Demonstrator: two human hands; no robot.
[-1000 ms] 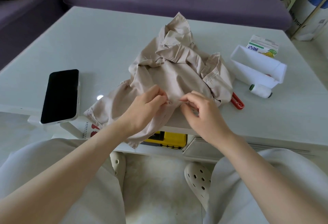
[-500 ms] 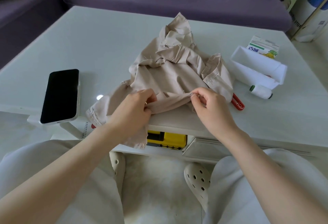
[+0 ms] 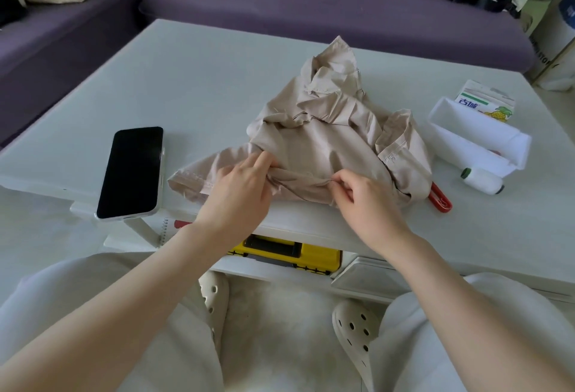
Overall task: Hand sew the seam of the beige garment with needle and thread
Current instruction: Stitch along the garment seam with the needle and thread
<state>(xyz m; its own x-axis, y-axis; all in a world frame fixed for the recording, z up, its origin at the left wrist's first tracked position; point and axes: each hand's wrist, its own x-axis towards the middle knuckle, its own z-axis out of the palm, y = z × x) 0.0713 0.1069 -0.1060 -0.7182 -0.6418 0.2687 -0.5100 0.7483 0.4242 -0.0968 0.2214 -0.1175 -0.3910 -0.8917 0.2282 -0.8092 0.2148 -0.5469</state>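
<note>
On table (image 3: 186,96), pinched beige garment (image 3: 326,146), white box (image 3: 457,139)

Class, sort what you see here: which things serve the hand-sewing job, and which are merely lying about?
Serving the job:
beige garment, its fold pinched by left hand and right hand
white thread spool
red-handled tool, probably for cutting
No needle can be made out.

Lying about:
phone
pineapple carton
yellow case under the table
</note>
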